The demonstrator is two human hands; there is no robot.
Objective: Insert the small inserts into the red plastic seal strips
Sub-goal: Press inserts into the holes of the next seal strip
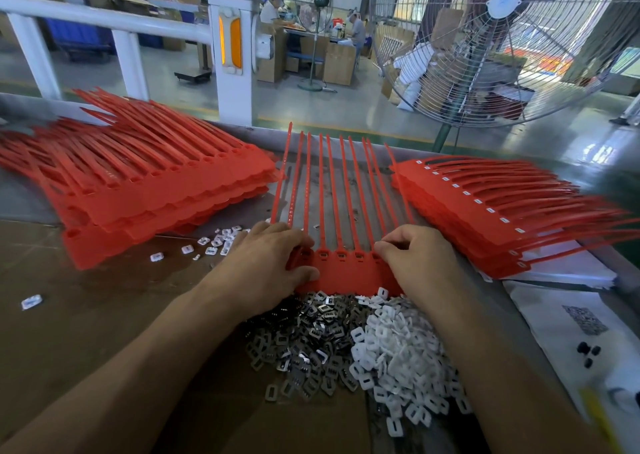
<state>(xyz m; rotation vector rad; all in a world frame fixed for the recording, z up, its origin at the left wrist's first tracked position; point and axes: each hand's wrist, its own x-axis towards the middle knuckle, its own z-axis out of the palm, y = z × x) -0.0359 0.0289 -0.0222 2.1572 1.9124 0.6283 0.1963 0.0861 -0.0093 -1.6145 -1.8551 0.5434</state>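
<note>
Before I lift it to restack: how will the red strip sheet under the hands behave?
The red strip sheet will probably flop: its long thin tails fan out unsupported beyond the joined heads. It looks light, being thin plastic. Lifted by one end it may sag or twist, so both the left hand and right hand seem wise.

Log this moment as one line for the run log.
step: inserting | left hand: presses seal strip sheet | right hand: fingers pinched at a socket | insert piles: metal, white | finished stack: right
</note>
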